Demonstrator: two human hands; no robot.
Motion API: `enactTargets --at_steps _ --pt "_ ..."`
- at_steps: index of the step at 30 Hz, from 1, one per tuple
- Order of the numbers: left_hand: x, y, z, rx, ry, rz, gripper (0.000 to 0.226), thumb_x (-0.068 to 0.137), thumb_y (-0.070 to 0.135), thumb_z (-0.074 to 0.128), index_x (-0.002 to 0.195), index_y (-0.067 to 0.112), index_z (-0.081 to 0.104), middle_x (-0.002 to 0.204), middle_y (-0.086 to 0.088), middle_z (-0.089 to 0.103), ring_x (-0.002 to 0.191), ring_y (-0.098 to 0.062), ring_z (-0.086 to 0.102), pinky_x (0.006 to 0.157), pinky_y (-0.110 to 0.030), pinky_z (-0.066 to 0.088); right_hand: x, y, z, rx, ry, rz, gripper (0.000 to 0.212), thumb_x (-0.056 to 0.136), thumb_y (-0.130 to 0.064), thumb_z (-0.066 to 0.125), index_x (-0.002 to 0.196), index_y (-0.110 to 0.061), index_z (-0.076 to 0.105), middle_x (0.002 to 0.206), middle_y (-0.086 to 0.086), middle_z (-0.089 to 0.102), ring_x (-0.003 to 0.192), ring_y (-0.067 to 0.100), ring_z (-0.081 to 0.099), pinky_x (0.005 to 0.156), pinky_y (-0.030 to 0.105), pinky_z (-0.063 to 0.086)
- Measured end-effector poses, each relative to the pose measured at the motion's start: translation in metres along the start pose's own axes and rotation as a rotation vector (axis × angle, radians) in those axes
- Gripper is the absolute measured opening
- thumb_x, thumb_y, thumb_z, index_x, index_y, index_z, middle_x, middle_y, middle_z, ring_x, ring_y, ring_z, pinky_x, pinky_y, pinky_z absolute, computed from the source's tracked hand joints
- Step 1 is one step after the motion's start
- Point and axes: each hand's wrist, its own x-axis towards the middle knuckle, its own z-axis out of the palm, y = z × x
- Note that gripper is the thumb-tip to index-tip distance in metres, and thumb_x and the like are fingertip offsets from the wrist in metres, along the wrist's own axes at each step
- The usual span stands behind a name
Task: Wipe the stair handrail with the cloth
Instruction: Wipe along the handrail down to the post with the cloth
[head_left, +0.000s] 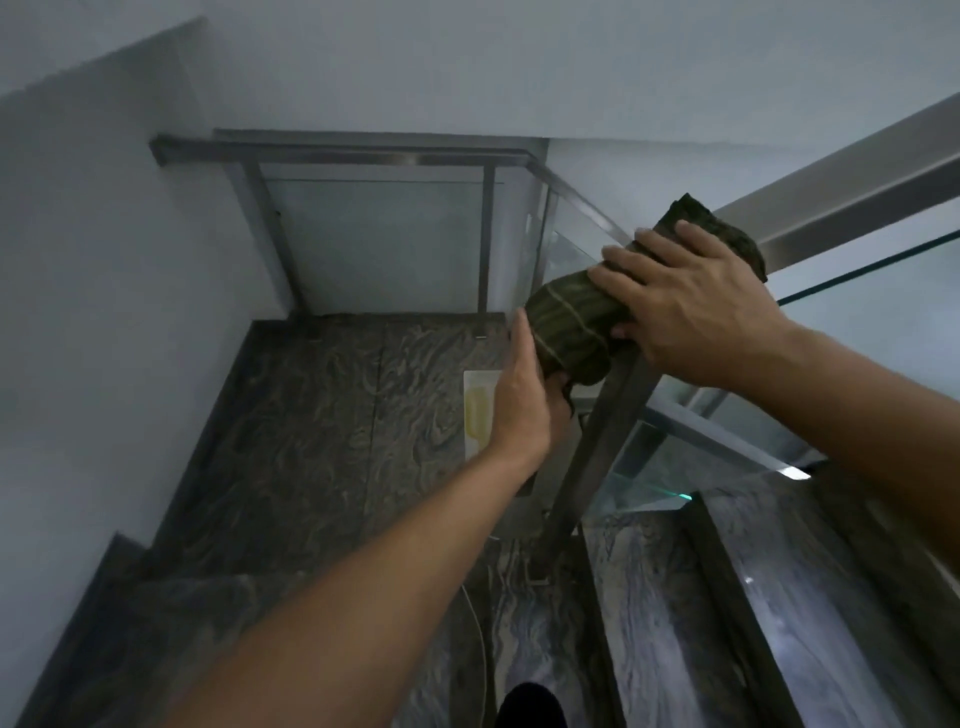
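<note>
A dark green cloth (569, 325) with pale stripes is draped over the corner of the metal stair handrail (852, 179), where the sloping rail meets an upright post (597, 441). My right hand (685, 306) lies flat on top of the cloth, pressing it on the rail. My left hand (522, 400) grips the cloth's lower hanging end beside the post. Part of the cloth sticks out behind my right hand, higher up the rail.
A glass panel (857, 312) runs under the sloping rail. A second railing (363, 156) with glass borders the marble landing (322, 415) ahead. A white and yellow object (478, 410) lies on the landing. Marble steps (649, 597) descend at the right; walls enclose the left.
</note>
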Motion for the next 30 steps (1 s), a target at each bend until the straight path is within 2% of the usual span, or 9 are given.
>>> enactTargets --at_steps 2,4,7,10,13,15,21,26,30 --pt "0.000 -0.001 -0.002 0.017 -0.042 0.011 0.081 0.091 0.011 0.055 0.151 0.023 0.002 0.143 -0.017 0.044 0.125 -0.029 0.049 0.106 -0.046 0.040 0.001 -0.002 -0.002 0.000 -0.017 0.023 0.062 0.091 -0.047 0.046 0.147 -0.025 0.027 0.154 0.005 0.032 0.144 0.030 0.023 0.118 0.052 0.013" --pt "-0.001 0.001 -0.006 -0.051 -0.101 -0.007 0.081 0.087 0.006 0.053 0.149 0.026 0.005 0.142 -0.015 0.043 0.125 -0.029 0.047 0.104 -0.053 0.040 0.001 -0.005 -0.004 0.012 -0.034 0.038 0.061 0.093 -0.044 0.046 0.147 -0.026 0.026 0.155 0.003 0.031 0.145 0.029 0.021 0.118 0.052 0.011" --pt "-0.003 0.004 -0.014 -0.137 -0.162 -0.013 0.073 0.084 -0.001 0.051 0.144 0.022 0.017 0.134 -0.010 0.046 0.118 -0.020 0.049 0.102 -0.047 0.043 0.004 -0.013 -0.006 0.038 -0.050 0.046 0.059 0.094 -0.041 0.045 0.148 -0.027 0.026 0.156 0.003 0.030 0.145 0.029 0.019 0.118 0.051 0.008" --pt "0.001 -0.001 -0.021 -0.077 -0.238 -0.050 0.075 0.089 -0.001 0.051 0.149 0.015 0.011 0.144 -0.016 0.039 0.129 -0.030 0.042 0.104 -0.035 0.036 0.007 -0.021 -0.005 0.047 -0.058 0.058 0.059 0.095 -0.040 0.045 0.148 -0.027 0.025 0.157 0.001 0.027 0.146 0.028 0.016 0.118 0.050 0.006" --pt "0.007 -0.006 -0.030 0.064 -0.314 -0.045 0.083 0.089 0.005 0.055 0.151 0.015 0.000 0.160 -0.013 0.005 0.147 -0.027 0.008 0.115 -0.028 0.010 0.007 -0.026 -0.004 0.062 -0.066 0.083 0.060 0.094 -0.039 0.047 0.149 -0.028 0.023 0.158 0.001 0.025 0.147 0.028 0.013 0.118 0.050 0.003" --pt "0.012 -0.007 -0.038 0.169 -0.364 -0.034 0.088 0.089 0.012 0.059 0.151 0.016 -0.002 0.160 -0.010 -0.011 0.147 -0.027 -0.008 0.117 -0.033 -0.001 0.007 -0.029 -0.004 0.064 -0.071 0.106 0.062 0.094 -0.038 0.048 0.149 -0.029 0.021 0.159 0.000 0.022 0.147 0.027 0.010 0.118 0.050 0.001" --pt "0.024 -0.003 -0.058 0.034 -0.524 -0.125 0.066 0.090 0.013 0.058 0.146 0.018 0.023 0.147 -0.009 0.020 0.133 -0.029 0.032 0.112 -0.037 0.029 0.010 -0.040 0.005 0.058 -0.041 0.135 0.066 0.091 -0.038 0.053 0.149 -0.029 0.022 0.158 0.002 0.025 0.147 0.029 0.012 0.118 0.051 0.001" --pt "0.019 -0.019 -0.046 -0.139 -0.531 -0.179 0.072 0.092 0.010 0.052 0.149 0.029 0.012 0.140 -0.008 0.045 0.126 -0.020 0.043 0.108 -0.044 0.036 0.013 -0.048 0.010 0.049 -0.032 0.148 0.070 0.089 -0.035 0.058 0.149 -0.029 0.022 0.158 0.004 0.026 0.147 0.030 0.012 0.118 0.053 0.002" --pt "0.011 -0.030 -0.031 -0.168 -0.462 -0.164 0.070 0.094 0.011 0.048 0.149 0.029 0.007 0.140 -0.011 0.047 0.128 -0.029 0.045 0.106 -0.042 0.038 0.015 -0.057 0.013 0.017 -0.020 0.133 0.073 0.085 -0.032 0.063 0.148 -0.026 0.026 0.156 0.005 0.031 0.146 0.031 0.018 0.118 0.053 0.007"
